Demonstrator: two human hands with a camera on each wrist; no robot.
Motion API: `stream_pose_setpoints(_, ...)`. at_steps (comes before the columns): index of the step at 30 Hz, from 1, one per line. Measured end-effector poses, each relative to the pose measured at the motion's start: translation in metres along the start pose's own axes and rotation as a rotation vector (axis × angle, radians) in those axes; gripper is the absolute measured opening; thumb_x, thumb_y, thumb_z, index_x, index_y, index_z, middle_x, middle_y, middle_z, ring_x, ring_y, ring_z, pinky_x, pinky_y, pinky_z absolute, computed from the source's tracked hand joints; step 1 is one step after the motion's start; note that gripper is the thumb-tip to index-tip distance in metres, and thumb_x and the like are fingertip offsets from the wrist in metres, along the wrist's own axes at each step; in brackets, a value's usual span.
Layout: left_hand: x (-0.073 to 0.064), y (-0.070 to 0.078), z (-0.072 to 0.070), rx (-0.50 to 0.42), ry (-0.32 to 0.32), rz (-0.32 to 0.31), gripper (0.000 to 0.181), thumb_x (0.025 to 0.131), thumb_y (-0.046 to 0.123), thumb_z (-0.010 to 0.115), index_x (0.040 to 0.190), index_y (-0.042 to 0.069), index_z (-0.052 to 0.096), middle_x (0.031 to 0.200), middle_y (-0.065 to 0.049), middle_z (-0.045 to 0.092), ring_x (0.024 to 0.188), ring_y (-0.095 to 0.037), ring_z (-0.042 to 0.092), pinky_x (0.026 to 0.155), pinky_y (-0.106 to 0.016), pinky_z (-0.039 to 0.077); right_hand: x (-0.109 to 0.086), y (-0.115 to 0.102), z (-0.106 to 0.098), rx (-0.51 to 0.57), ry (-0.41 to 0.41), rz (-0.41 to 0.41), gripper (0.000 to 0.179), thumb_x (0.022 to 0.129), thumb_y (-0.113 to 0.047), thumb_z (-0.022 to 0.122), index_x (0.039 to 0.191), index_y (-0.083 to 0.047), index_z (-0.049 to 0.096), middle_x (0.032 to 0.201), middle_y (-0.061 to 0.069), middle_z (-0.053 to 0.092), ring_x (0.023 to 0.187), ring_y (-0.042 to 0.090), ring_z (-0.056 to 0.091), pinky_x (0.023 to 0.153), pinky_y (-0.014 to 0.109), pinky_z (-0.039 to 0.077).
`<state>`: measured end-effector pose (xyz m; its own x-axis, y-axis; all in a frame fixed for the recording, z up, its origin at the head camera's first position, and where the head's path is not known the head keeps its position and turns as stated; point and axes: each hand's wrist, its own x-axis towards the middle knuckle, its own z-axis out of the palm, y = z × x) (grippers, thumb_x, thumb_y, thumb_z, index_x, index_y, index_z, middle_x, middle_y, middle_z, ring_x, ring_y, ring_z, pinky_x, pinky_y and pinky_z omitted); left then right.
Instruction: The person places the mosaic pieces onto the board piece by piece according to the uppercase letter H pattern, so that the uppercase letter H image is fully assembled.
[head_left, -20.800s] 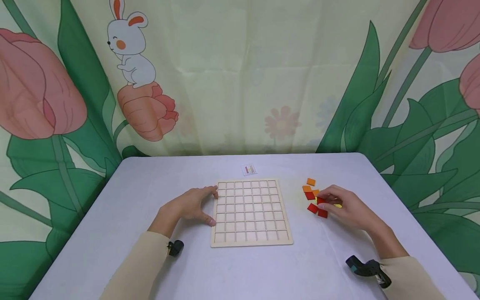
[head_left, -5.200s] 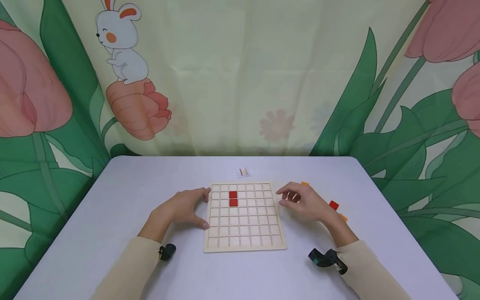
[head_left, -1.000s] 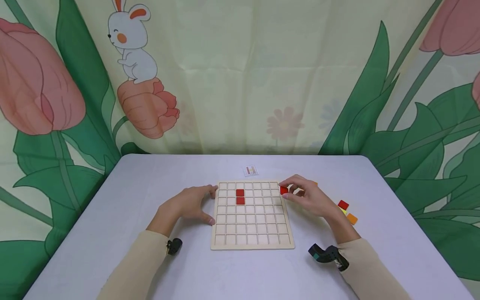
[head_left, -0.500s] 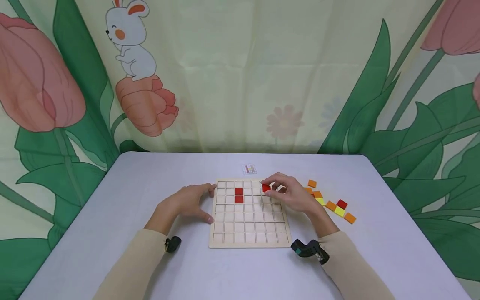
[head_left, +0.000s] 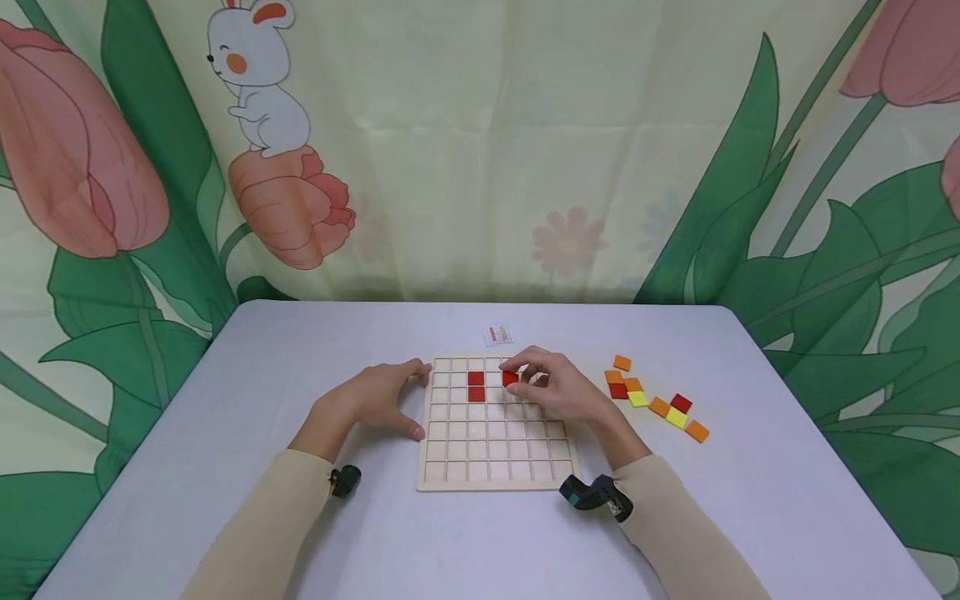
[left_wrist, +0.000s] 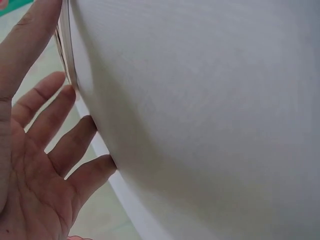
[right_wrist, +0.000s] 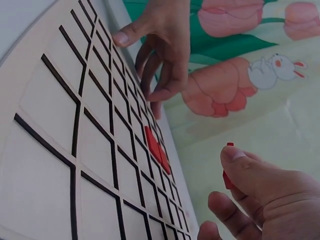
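Note:
A pale wooden board (head_left: pixel 495 486) with a grid of square cells lies flat on the table. Two red square tiles, a far one (head_left: pixel 476 378) and a near one (head_left: pixel 476 394), sit in adjoining cells of one column. My right hand (head_left: pixel 564 390) pinches another red tile (head_left: pixel 510 378) between thumb and fingertips over the board's far part; the right wrist view shows this held tile (right_wrist: pixel 228 172) above the surface. At the board's left edge rests my left hand (head_left: pixel 372 403), thumb and forefinger apart against the rim. Its other fingers (left_wrist: pixel 75 140) are extended in the left wrist view.
Loose orange, yellow and red tiles lie right of the board, among them an orange one (head_left: pixel 697 431) and a yellow one (head_left: pixel 637 399). A small card (head_left: pixel 498 334) printed with a coloured grid lies behind the board. A printed curtain (head_left: pixel 450 167) hangs beyond the table.
Two red tiles have come into the board's cells since the oldest frame. During the last second my right hand has carried another red tile leftward over the board. My left hand stays at the rim.

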<state>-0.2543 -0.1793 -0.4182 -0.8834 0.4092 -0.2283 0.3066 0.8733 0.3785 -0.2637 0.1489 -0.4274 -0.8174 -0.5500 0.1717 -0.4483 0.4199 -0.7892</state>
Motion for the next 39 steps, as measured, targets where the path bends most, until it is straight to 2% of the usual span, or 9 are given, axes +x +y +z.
stream_pose_setpoints(3,-0.001,-0.001,0.000,-0.003,0.001,0.004,0.081,0.063,0.053,0.096,0.128,0.028,0.055,0.148,-0.003,0.056,0.136,-0.027,0.053,0.112,-0.049,0.044,0.003,-0.001,0.003,0.016,-0.019,-0.014,0.035,0.095,-0.016,0.076,0.128,-0.006,0.069,0.122,0.001,0.067,0.099,0.022,0.061,0.083,0.033,0.056)
stream_pose_setpoints(6,-0.002,-0.002,0.000,-0.014,-0.004,0.006,0.077,0.064,0.052,0.096,0.125,0.028,0.056,0.153,-0.004,0.053,0.140,-0.028,0.050,0.114,-0.050,0.042,0.006,-0.002,0.006,0.024,-0.042,-0.030,0.035,0.095,-0.016,0.076,0.127,-0.006,0.069,0.122,0.003,0.067,0.099,0.022,0.061,0.081,0.032,0.056)
stream_pose_setpoints(12,-0.002,-0.004,0.004,-0.016,0.009,0.021,0.076,0.064,0.053,0.096,0.124,0.029,0.056,0.155,-0.002,0.051,0.142,-0.029,0.049,0.114,-0.050,0.041,0.010,-0.001,0.015,0.008,-0.067,-0.010,0.032,0.094,-0.020,0.077,0.125,-0.015,0.071,0.119,-0.002,0.067,0.097,0.017,0.063,0.081,0.030,0.056)
stream_pose_setpoints(19,-0.001,-0.004,0.004,-0.016,0.014,0.012,0.076,0.063,0.053,0.096,0.124,0.030,0.057,0.156,0.001,0.050,0.143,-0.028,0.048,0.115,-0.051,0.041,0.013,0.000,0.024,0.014,-0.095,-0.009,0.032,0.093,-0.019,0.078,0.123,-0.013,0.071,0.116,-0.002,0.067,0.079,0.019,0.064,0.067,0.029,0.054)
stream_pose_setpoints(25,0.000,-0.002,0.004,-0.022,0.011,-0.004,0.075,0.063,0.052,0.096,0.124,0.029,0.057,0.157,0.003,0.049,0.144,-0.028,0.047,0.115,-0.051,0.041,0.013,-0.003,0.032,0.016,-0.105,0.024,0.030,0.092,-0.020,0.079,0.121,-0.018,0.072,0.118,-0.003,0.065,0.077,0.018,0.062,0.067,0.028,0.052)
stream_pose_setpoints(30,0.000,-0.001,0.003,-0.018,0.010,-0.012,0.076,0.064,0.052,0.096,0.126,0.029,0.057,0.158,0.005,0.048,0.145,-0.027,0.045,0.116,-0.051,0.040,0.014,-0.003,0.037,0.038,-0.121,0.050,0.032,0.091,-0.019,0.081,0.121,-0.021,0.071,0.114,-0.003,0.066,0.074,0.017,0.062,0.068,0.028,0.052)
stream_pose_setpoints(39,0.000,-0.001,0.002,-0.028,0.007,0.003,0.076,0.064,0.052,0.096,0.125,0.029,0.057,0.158,0.005,0.048,0.145,-0.026,0.046,0.116,-0.050,0.040,0.018,-0.004,0.044,-0.052,-0.144,0.034,0.034,0.090,-0.024,0.082,0.122,-0.018,0.071,0.103,-0.005,0.066,0.070,0.011,0.057,0.068,0.027,0.049)
